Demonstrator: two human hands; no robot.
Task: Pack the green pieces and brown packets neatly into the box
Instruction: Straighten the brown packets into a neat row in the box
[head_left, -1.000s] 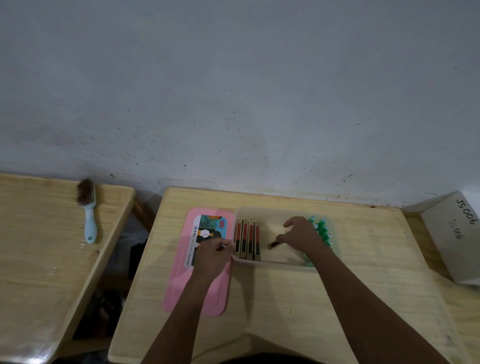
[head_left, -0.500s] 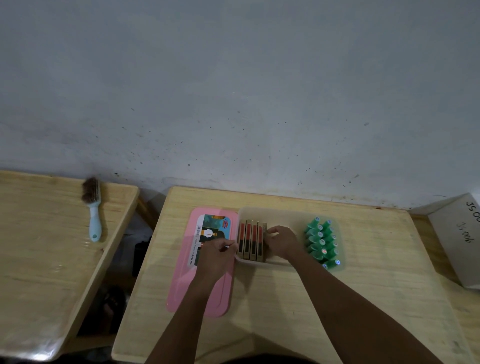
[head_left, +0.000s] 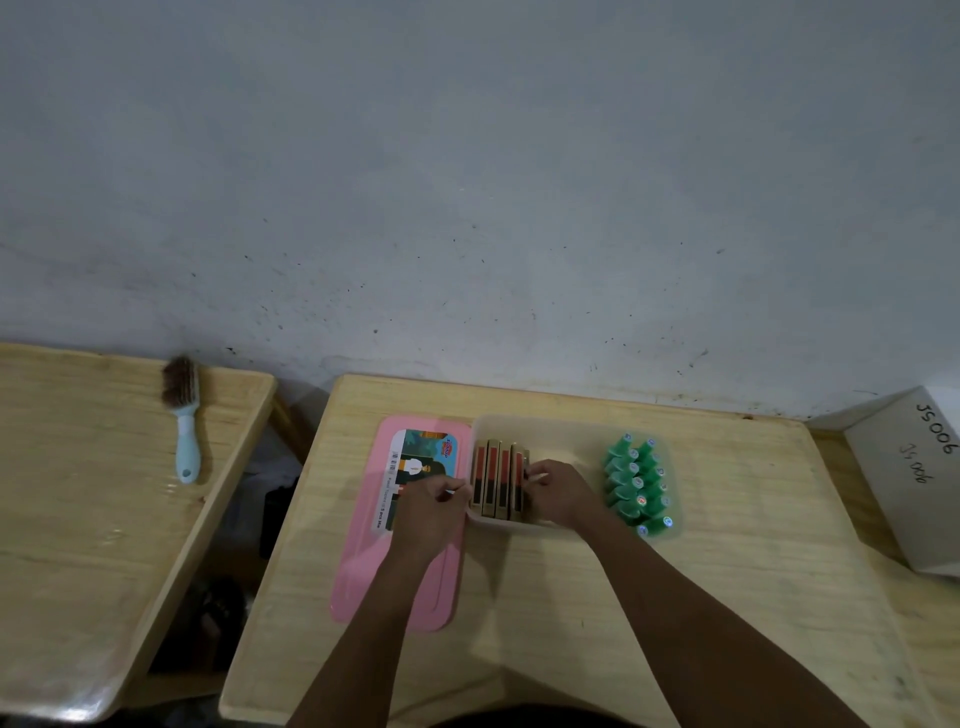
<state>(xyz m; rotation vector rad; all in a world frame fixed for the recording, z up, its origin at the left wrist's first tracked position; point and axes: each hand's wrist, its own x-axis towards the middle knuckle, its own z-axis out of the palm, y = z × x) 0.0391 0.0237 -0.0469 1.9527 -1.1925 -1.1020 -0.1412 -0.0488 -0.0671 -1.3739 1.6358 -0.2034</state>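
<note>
Now the row of flat brown packets with red stripes (head_left: 498, 480) counts four, standing on edge at the left end of the translucent beige plastic box (head_left: 561, 423). One second ago it counted three, and your right hand (head_left: 558, 499) carried the fourth over the middle of the box. That packet is now seated against the row.

Your right hand rests at the outermost packet with its fingers bent onto it. You cannot tell from this view whether its grip still pinches the packet or only presses it sideways. Your left hand (head_left: 431, 512) has kept its place, its grip closed on the left rim of the box to steady it.

The green cone-shaped plastic pieces (head_left: 638, 486) lie in tidy rows at the right end of the box. They are fully visible now, where your right hand covered part of them before. The floor between them and the packets remains unfilled, so treat the packing as part done.

The pink plastic lid (head_left: 410, 582) lies just left of the box on the wooden table (head_left: 727, 571), unmoved.
</note>
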